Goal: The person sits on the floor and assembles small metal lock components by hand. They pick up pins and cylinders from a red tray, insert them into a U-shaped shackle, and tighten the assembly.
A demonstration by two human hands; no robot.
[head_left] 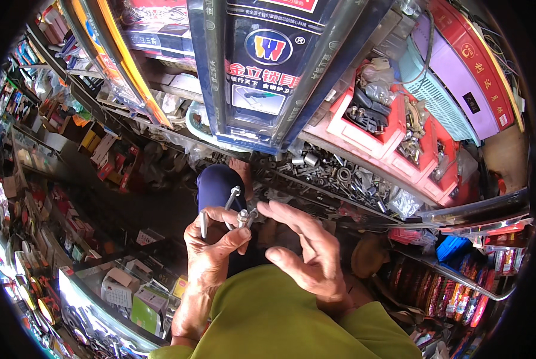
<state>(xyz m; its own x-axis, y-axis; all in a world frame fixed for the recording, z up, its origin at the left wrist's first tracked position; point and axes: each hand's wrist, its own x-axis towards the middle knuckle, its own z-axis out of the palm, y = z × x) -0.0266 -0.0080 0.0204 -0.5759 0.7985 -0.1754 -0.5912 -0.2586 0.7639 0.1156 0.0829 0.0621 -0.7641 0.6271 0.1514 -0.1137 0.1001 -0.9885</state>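
Green shirt (280, 317) nearest, we are grasping metal bolts (242, 218) with our left hand (210, 254), fingers likely splaying them for separation, our right hand (313, 257) hovering alongside, fingers released.

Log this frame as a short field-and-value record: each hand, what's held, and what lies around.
Left hand: the left hand grips several metal bolts between thumb and fingers
Right hand: the right hand is open beside them, fingertips close to the bolts; contact unclear
Ahead: loose metal hardware heaped below a blue printed panel and to its right
Upper right: salmon-pink bins holding small parts, with a turquoise basket behind
Clothing: olive-green top
Unclear: exact bolt count
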